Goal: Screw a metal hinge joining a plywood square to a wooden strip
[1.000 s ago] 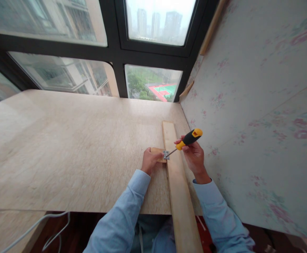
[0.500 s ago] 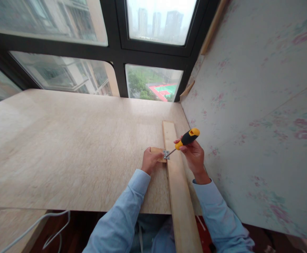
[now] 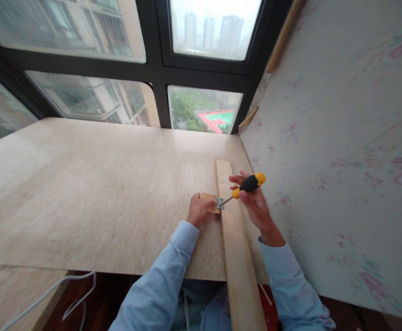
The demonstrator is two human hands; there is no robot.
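A long wooden plank (image 3: pixel 238 257) lies on the marble-look ledge and reaches out past its front edge. Against its left side sits a small wooden block (image 3: pixel 206 196), pinched by my left hand (image 3: pixel 198 209). A small metal hinge (image 3: pixel 219 202) spans the joint between block and plank. My right hand (image 3: pixel 256 204) holds a yellow-and-black screwdriver (image 3: pixel 251 183) at a slant, several fingers lifted away from the handle. Its tip meets the lower left part of the hinge, close by my left thumb. Any screw under the tip is too small to make out.
Dark-framed windows (image 3: pixel 156 69) rise behind the ledge (image 3: pixel 100 193). A floral-papered wall (image 3: pixel 342 161) stands close on the right. A white cable (image 3: pixel 49 292) hangs at the lower left. Something red (image 3: pixel 269 308) shows below the ledge, beside the plank.
My right hand's fingers have opened away from the screwdriver handle, and the wrist has shifted right and down. My left hand stays on the block. The whole view has shifted slightly.
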